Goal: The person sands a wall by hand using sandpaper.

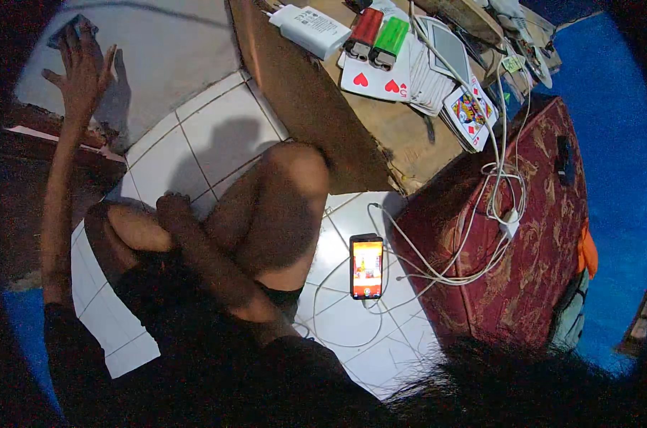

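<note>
My left hand (81, 77) reaches out to the far left with its fingers spread over a grey surface (174, 43). Its fingertips meet a small dark flat thing (65, 36), whose kind I cannot make out. My right hand (174, 212) rests in shadow on my bent leg, fingers curled; whatever they may hold is hidden. To the right of my knee, a phone (367, 267) with a lit orange and white screen lies on the white tiled floor (334, 324). A white cable runs about the phone.
On a wooden surface (416, 150) at the top lie a white charger (311, 32), red (364, 32) and green lighters (390, 43), and playing cards (373, 80). White cables (505, 185) trail over a dark red patterned cushion (523, 257). An orange cloth (587, 250) hangs beyond it.
</note>
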{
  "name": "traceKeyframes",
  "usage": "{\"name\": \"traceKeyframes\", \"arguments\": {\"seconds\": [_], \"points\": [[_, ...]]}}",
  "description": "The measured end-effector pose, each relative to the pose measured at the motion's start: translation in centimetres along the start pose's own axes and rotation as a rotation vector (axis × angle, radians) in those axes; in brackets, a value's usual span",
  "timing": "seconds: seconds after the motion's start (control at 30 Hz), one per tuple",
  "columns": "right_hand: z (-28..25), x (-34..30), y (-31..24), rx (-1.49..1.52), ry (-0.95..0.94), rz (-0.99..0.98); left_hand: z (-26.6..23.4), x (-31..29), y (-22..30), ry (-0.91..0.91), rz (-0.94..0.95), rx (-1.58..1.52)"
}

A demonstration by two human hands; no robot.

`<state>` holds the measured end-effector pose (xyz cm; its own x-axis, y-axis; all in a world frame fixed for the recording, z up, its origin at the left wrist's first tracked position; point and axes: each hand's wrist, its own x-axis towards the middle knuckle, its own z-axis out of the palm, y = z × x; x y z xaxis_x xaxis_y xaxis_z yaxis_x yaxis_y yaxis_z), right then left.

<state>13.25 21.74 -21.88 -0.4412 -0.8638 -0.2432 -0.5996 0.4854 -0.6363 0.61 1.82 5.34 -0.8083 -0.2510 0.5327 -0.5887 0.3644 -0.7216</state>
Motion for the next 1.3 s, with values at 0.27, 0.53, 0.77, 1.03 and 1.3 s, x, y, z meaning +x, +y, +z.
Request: {"name": "traceKeyframes", "arguments": {"seconds": [0.27, 0.53, 0.77, 1.03, 1.3], "points": [[0.2, 1.1, -2.4, 0.051, -0.062, 0.000, 1.3, -0.9, -3.7, -0.057, -0.235, -0.771], [0.2, -0.6, 0.0, 0.038, 0.103, -0.041, 5.3, -0.8, 0.4, 0.617, -0.021, -0.532], [0.3, -1.1, 1.6, -0.011, 0.140, -0.059, 1.4, 1.6, -0.3, 0.351, -0.046, -0.085], [0.9, 0.0, 0.0, 0.088, 0.092, -0.052, 4.2, 0.5, -1.5, 0.550, -0.064, -0.377], [0.5, 0.5, 0.7, 0.080, -0.014, -0.040, 2.2, 0.5, -1.0, -0.003, -0.176, 0.092]]}}
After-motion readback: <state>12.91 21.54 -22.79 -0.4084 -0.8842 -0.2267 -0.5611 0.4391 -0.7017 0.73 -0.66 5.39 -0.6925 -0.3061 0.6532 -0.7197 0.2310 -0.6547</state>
